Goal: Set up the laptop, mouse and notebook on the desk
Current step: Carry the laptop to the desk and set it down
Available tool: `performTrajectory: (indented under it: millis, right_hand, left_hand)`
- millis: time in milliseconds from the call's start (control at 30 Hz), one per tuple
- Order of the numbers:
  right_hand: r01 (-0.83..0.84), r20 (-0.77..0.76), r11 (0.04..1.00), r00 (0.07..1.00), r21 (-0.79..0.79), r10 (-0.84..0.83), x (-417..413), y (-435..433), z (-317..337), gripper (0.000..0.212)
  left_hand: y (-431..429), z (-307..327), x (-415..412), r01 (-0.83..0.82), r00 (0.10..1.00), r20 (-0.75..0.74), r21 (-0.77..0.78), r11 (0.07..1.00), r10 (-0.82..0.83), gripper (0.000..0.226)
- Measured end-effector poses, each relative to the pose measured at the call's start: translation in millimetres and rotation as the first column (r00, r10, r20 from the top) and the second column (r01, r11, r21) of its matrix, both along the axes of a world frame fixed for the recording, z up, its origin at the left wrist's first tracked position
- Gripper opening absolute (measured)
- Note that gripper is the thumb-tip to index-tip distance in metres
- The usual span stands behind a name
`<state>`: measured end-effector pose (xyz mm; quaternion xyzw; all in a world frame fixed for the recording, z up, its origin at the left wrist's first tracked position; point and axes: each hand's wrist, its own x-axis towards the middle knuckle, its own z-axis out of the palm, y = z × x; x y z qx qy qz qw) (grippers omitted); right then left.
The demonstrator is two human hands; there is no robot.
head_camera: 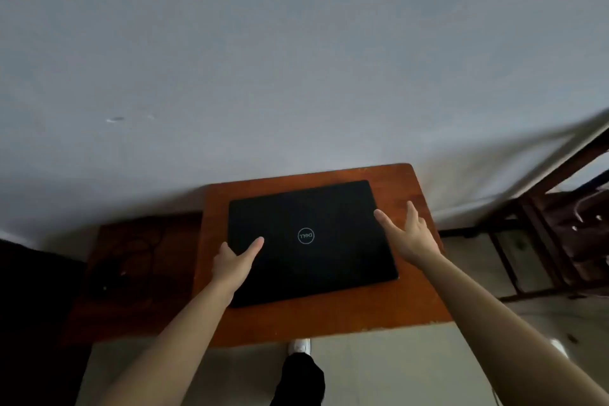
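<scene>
A closed black laptop with a round logo on its lid lies flat on a small orange-brown wooden desk. My left hand rests at the laptop's left edge, fingers apart, thumb lying on the lid. My right hand hovers at the laptop's right edge, fingers spread, holding nothing. On a lower dark surface to the left lies a dark notebook with a faint drawn pattern, and a small dark object that may be the mouse sits near it, hard to make out.
A pale wall rises right behind the desk. Dark wooden furniture frames stand at the right. My leg and white shoe show below the desk's front edge on a light floor.
</scene>
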<state>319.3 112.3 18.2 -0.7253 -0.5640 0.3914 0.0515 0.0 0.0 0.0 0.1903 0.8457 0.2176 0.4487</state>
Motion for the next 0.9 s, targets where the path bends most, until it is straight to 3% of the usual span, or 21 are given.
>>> performTrajectory:
  millis: [133, 267, 500, 767, 900]
  right_hand:
    - [0.227, -0.069, 0.961, 0.968, -0.158, -0.240, -21.0, 24.7, -39.7, 0.122]
    - [0.275, -0.014, 0.950, 0.960, -0.148, -0.280, -45.2, 34.2, -64.6, 0.119]
    - [0.439, 0.028, 0.876, 0.896, -0.201, -0.443, -70.3, 43.2, -66.5, 0.128]
    - [0.568, -0.112, 0.723, 0.751, -0.393, -0.651, -46.6, 17.2, -57.2, 0.140]
    - [0.571, -0.244, 0.676, 0.651, -0.467, -0.719, -7.7, -10.4, -46.0, 0.131]
  left_hand:
    - [32.7, -32.9, -25.1, -0.161, 0.984, 0.067, -0.095, 0.982, 0.168, 0.127]
    - [54.0, -50.3, -35.3, -0.158, 0.987, -0.003, -0.174, 0.972, 0.160, 0.122]
    - [53.7, -54.1, -57.8, -0.318, 0.900, 0.270, -0.129, 0.939, 0.342, 0.114]
    - [58.1, -38.5, -65.5, -0.281, 0.839, 0.420, -0.208, 0.937, 0.345, 0.113]
    - [62.5, -26.8, -49.8, -0.193, 0.847, 0.469, -0.164, 0.967, 0.249, 0.102]
